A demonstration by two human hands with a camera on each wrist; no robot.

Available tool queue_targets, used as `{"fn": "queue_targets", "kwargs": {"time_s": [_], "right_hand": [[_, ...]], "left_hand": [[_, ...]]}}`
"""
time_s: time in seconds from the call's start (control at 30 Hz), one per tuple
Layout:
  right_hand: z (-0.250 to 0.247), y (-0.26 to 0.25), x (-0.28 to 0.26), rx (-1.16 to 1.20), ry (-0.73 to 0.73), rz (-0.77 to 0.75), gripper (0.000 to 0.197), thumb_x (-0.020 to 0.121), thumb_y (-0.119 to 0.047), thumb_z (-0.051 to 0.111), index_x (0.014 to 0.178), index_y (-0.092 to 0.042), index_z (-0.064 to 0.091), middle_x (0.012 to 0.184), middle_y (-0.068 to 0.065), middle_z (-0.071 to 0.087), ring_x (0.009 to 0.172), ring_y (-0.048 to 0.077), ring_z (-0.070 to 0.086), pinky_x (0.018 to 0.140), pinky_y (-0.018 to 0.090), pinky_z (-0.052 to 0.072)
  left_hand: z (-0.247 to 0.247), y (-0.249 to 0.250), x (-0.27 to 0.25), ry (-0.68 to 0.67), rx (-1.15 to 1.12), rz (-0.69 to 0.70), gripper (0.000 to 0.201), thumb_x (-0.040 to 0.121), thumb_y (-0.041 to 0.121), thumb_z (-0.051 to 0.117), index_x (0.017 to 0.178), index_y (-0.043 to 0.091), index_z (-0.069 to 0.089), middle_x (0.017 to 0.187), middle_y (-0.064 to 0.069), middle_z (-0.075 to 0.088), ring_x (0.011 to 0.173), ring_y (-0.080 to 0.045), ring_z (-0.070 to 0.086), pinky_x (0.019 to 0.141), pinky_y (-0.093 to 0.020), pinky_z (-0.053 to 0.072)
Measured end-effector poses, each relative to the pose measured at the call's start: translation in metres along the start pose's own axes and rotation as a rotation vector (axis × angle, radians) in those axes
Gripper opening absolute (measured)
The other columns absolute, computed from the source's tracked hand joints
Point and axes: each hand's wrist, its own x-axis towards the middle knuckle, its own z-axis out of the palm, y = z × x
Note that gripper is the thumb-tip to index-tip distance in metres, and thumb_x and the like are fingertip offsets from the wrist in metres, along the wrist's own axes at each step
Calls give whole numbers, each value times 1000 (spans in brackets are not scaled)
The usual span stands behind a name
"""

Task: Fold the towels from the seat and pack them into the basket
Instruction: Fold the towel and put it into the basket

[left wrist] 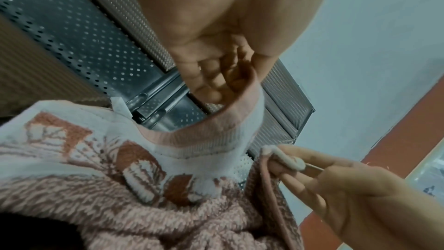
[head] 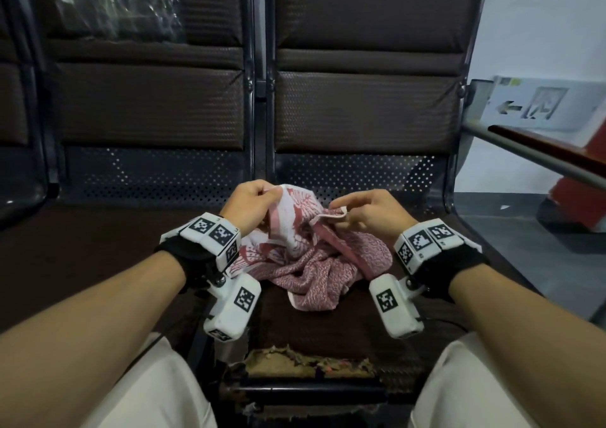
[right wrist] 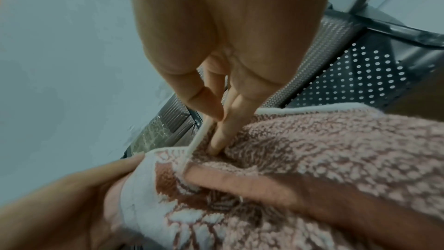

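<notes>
Left hand (head: 252, 202) curled round a white-and-pink hem of the towel (head: 305, 253), fingers closed over the edge and lifting it just above the heap. Right hand (head: 367, 212) pinching another stretch of the same towel's white border between thumb and fingertips, the remaining fingers loosely bent beneath; from the left wrist view, that border rolled over the right fingertips (left wrist: 288, 161). From the right wrist view, right fingers (right wrist: 223, 132) pressed down into the pink terry beside the thin white edge. Between the two hands, a raised fold of towel with a leaf pattern in red on white; below and toward the body, the rest of the cloth crumpled in a mottled pink heap. Under the heap, a dark brown padded seat (head: 328, 329), its front edge torn with stuffing showing. Beyond the hands, a perforated metal panel and brown backrest (head: 367, 109). To the left of the left hand, a neighbouring seat (head: 98, 247); to the right of the right hand, a metal armrest (head: 524, 155). No basket in any view.
</notes>
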Motion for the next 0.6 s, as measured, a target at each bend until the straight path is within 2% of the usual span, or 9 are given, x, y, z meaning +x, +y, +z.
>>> {"fn": "queue_targets", "kwargs": {"time_s": [0.07, 0.13, 0.17, 0.23, 0.3, 0.4, 0.47, 0.53, 0.6], "right_hand": [[-2, 4, 0, -344, -2, -60, 30, 78, 9, 64, 97, -12, 71, 88, 1, 69, 76, 8, 65, 62, 13, 51], [-3, 7, -1, -743, -16, -134, 33, 72, -4, 77, 100, -20, 71, 88, -4, 66, 78, 8, 61, 66, 16, 45], [-3, 7, -1, -853, -14, -157, 31, 69, -11, 81, 96, -22, 71, 88, -5, 64, 80, 8, 59, 69, 18, 43], [-1, 4, -3, -906, 22, -179, 20, 69, -21, 83, 81, -25, 68, 87, -6, 62, 83, 10, 57, 71, 23, 43], [1, 1, -3, -941, 62, -221, 16, 73, -26, 78, 74, -25, 63, 87, -4, 63, 87, 15, 59, 74, 29, 49], [7, -3, -6, -1111, 20, -299, 6, 82, -27, 68, 87, -25, 67, 98, -1, 63, 95, 21, 60, 78, 33, 49], [12, -2, -7, -1220, -37, -323, 14, 87, -26, 64, 99, -23, 70, 105, 0, 58, 101, 22, 58, 81, 33, 45], [13, -5, -8, -1234, -38, -389, 17, 87, -26, 64, 102, -23, 72, 103, -2, 48, 104, 20, 50, 86, 32, 44], [12, -14, -9, -1146, -2, -549, 16, 88, -26, 62, 99, -21, 73, 106, -3, 46, 106, 17, 41, 95, 33, 40]], "left_hand": [[0, 1, -3, -10, 9, -18, 22, 92, 21, 57, 77, 7, 64, 45, 11, 57, 44, -8, 56, 46, -24, 50], [0, 1, -5, -32, -13, -34, 21, 91, 17, 59, 85, -3, 64, 45, 5, 58, 39, -10, 55, 40, -22, 49], [0, 2, -6, -51, -33, -37, 22, 91, 16, 60, 88, -5, 63, 48, 1, 59, 39, -12, 56, 40, -23, 50], [1, 5, -8, -98, -67, -37, 20, 92, 14, 58, 92, -5, 62, 57, -10, 61, 43, -15, 58, 45, -26, 52], [2, 8, -11, -137, -79, -39, 19, 95, 15, 52, 96, -1, 63, 70, -20, 63, 50, -21, 60, 52, -30, 54], [2, 10, -13, -164, -94, -84, 24, 99, 16, 43, 103, 0, 61, 84, -26, 64, 61, -29, 62, 58, -32, 55], [3, 11, -13, -176, -101, -116, 28, 100, 16, 39, 106, -2, 59, 88, -27, 64, 64, -29, 63, 58, -30, 56], [4, 11, -15, -183, -101, -134, 30, 101, 16, 36, 109, -3, 57, 91, -27, 63, 66, -28, 64, 61, -31, 57], [6, 12, -16, -185, -102, -144, 30, 101, 16, 36, 112, -4, 56, 92, -28, 61, 69, -31, 63, 66, -35, 57]]}}
